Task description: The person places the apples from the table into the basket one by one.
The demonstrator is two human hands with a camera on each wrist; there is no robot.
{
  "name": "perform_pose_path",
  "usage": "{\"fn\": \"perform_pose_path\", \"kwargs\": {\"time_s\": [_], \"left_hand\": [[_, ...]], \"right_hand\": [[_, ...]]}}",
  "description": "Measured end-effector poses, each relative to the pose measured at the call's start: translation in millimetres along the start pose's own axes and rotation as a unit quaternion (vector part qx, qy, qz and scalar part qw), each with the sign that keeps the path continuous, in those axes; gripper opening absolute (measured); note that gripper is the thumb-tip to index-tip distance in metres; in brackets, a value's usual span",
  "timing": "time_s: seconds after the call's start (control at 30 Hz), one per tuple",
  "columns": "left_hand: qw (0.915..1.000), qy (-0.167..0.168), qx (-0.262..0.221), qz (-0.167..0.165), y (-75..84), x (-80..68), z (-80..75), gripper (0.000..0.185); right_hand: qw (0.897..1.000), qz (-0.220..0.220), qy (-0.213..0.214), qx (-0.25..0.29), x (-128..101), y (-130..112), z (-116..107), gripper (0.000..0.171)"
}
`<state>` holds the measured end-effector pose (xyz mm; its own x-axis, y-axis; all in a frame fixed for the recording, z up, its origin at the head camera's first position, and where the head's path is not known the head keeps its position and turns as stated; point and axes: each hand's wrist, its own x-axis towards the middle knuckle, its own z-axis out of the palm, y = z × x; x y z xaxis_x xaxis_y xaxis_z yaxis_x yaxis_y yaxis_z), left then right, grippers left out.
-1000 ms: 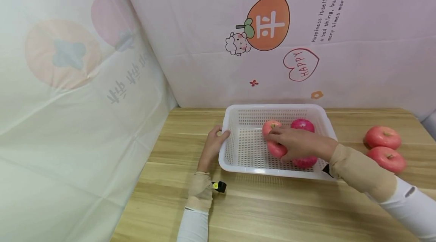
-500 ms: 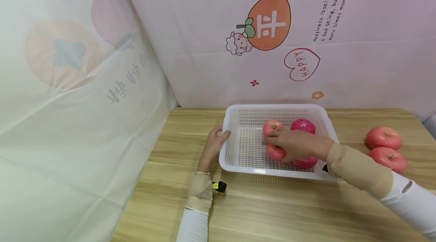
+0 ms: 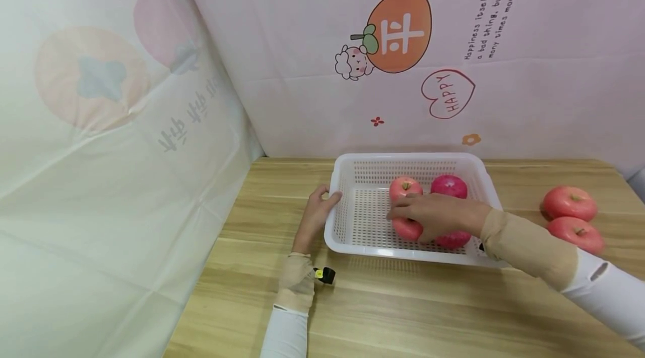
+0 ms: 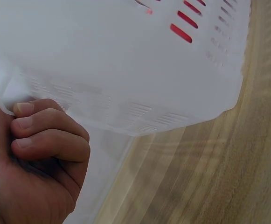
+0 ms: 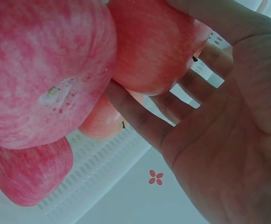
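A white perforated plastic basket (image 3: 398,254) stands on the table, holding several apples. My left hand (image 3: 315,211) grips its left rim, thumb over the edge; the left wrist view shows curled fingers (image 4: 51,144) at the rim. Inside the basket, my right hand (image 3: 440,212) holds a light red apple (image 3: 407,229) near the front, thumb and fingers around its sides in the right wrist view. Behind it sits another light red apple (image 3: 405,185). To the right are two deeper pink apples, one at the back (image 3: 448,185) and one at the front (image 3: 454,240), partly hidden by the hand.
Two more apples lie on the table right of the basket, a rear one (image 3: 569,204) and a front one (image 3: 575,233), close together. A printed cloth wall (image 3: 302,94) rises behind the wooden table (image 3: 383,313); another cloth hangs at the left.
My right hand has shifted slightly toward the front with the light red apple, showing more of the apple behind. The left hand stays on the basket rim.
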<state>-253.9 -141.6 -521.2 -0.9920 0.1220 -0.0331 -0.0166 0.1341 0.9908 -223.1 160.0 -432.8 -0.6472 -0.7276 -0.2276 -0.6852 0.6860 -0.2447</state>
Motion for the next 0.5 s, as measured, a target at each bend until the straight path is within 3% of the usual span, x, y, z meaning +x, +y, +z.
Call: {"fn": "perform_pose_path", "kwargs": {"time_s": [0.5], "left_hand": [[0.9999, 0.005, 0.008, -0.006, 0.4, 0.1, 0.3, 0.035]], "right_hand": [[1.000, -0.007, -0.023, -0.007, 6.8, 6.6, 9.3, 0.078]]}}
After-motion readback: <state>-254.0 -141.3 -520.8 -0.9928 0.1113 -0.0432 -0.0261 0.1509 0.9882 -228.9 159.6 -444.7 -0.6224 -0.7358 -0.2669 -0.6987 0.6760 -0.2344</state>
